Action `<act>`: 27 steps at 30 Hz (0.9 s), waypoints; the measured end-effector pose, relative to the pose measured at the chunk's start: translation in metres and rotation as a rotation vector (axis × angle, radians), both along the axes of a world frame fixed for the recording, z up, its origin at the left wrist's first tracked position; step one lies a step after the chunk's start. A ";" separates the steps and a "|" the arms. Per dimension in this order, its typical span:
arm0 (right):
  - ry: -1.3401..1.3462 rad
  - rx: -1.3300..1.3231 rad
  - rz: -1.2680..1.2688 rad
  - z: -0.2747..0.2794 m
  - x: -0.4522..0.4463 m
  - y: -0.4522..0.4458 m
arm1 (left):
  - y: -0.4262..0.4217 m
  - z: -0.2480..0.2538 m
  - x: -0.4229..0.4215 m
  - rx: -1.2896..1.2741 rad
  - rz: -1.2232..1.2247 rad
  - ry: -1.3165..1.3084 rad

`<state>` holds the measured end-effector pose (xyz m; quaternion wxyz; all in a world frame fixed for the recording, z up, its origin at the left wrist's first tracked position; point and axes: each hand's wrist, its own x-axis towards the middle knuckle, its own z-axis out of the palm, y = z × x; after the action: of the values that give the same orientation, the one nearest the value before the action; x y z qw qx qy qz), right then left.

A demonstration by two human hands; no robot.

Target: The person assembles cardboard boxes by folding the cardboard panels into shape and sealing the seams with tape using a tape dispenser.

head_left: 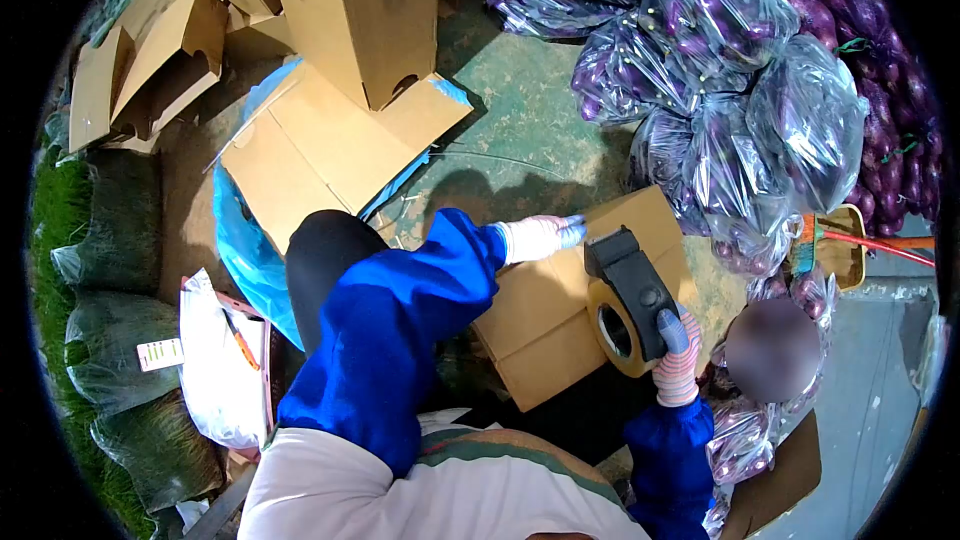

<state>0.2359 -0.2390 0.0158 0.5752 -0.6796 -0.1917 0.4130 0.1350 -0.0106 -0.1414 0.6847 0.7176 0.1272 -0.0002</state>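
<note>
My left hand [545, 238], in a striped glove with bluish fingertips, lies at the upper left edge of a flat brown cardboard box [540, 325]; its fingers are stretched out and nothing shows in them. In my right hand [678, 358], gloved too, is a black tape dispenser [640, 290] with a wide roll of tan tape [612, 330]. The dispenser is over the right part of the box, its head pointing up and left, close to the fingertips of my left hand. My right fingers are wrapped round its lower end.
Cardboard boxes [355, 20] and a flat sheet [320, 145] are at the upper left. Clear bags of purple produce [720, 130] fill the upper right, near a red-handled brush [870, 245]. A white bag [215, 370] and bundled green plants [125, 340] are at the left.
</note>
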 end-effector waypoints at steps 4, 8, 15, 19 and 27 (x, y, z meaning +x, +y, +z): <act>-0.022 -0.013 -0.001 -0.008 0.004 -0.006 | -0.069 0.084 -0.045 0.938 0.362 0.101; -0.044 0.038 0.075 -0.003 0.008 0.003 | -0.146 0.099 -0.074 1.032 0.066 0.068; 0.054 0.018 0.094 0.010 0.003 -0.007 | -0.163 0.099 -0.076 1.036 0.029 0.144; -0.058 -0.004 0.145 0.038 -0.004 -0.051 | -0.159 0.103 -0.070 1.073 0.060 0.200; -0.170 -0.417 -0.009 0.089 0.003 -0.183 | -0.162 0.101 -0.062 1.138 0.061 0.302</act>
<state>0.2394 -0.4224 0.1049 0.4058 -0.8170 -0.1471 0.3824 0.0731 -0.1722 -0.0403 0.1661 0.9602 0.2240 -0.0142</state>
